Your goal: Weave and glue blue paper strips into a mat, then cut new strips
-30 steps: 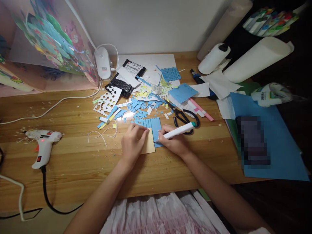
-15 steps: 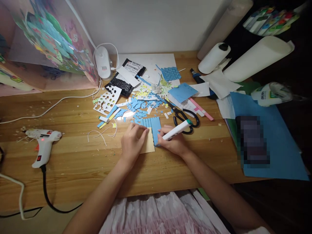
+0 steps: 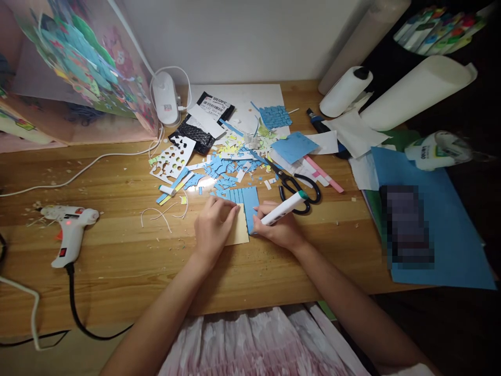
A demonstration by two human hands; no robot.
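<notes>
My right hand (image 3: 278, 230) is closed round a white marker (image 3: 285, 208) with a green end, its lower tip hidden by my fingers at the blue paper. The blue paper (image 3: 251, 201) lies flat on the table, with dark lines across its left part. A pale yellow card (image 3: 239, 230) overlaps it. On the card's upper left edge, my left hand (image 3: 214, 224) presses with thumb and index finger pinched together. Black-handled scissors (image 3: 290, 181) lie just beyond my right hand.
Blue and yellow paper scraps (image 3: 223, 169) cover the wooden table (image 3: 156, 271) beyond my hands. A white glue gun (image 3: 72, 232) with a red light lies at the left. Blue sheets (image 3: 450, 224) and white rolls (image 3: 415, 94) are at the right.
The view has shifted very slightly. Both hands keep nearly the same place, the marker still in my right hand.
</notes>
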